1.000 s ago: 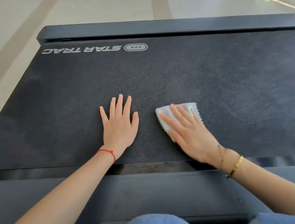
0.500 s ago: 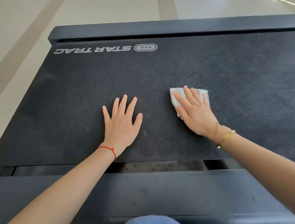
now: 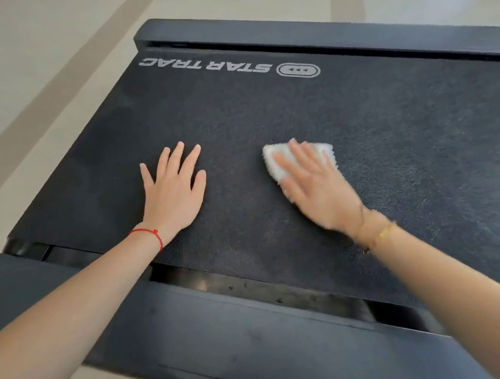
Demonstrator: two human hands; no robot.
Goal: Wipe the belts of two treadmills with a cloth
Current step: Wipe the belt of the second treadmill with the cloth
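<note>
The white cloth lies flat on the dark treadmill belt, a little right of the frame's middle, with its free edge poking out at about 11 o'clock from the hand on top of it. The right hand presses it down with straight, slightly spread fingers; nothing is pinched or bunched, and the hand is blurred, which suggests a wiping stroke in progress. At 9 o'clock from the cloth, well apart from it, the left hand rests palm-down on the bare belt, fingers fanned out, apparently bracing the body. A red string bracelet circles that wrist, a gold one the other.

At 12 o'clock the belt carries the STAR TRAC logo, then the far side rail; at 6 o'clock sits the near side rail, with pale floor beyond.

As for progress, the belt shows no clear boundary between wiped and unwiped areas, so I cannot tell how much of it is finished. A second treadmill's belt is not visible here, and I judge it likely remains to be done.
</note>
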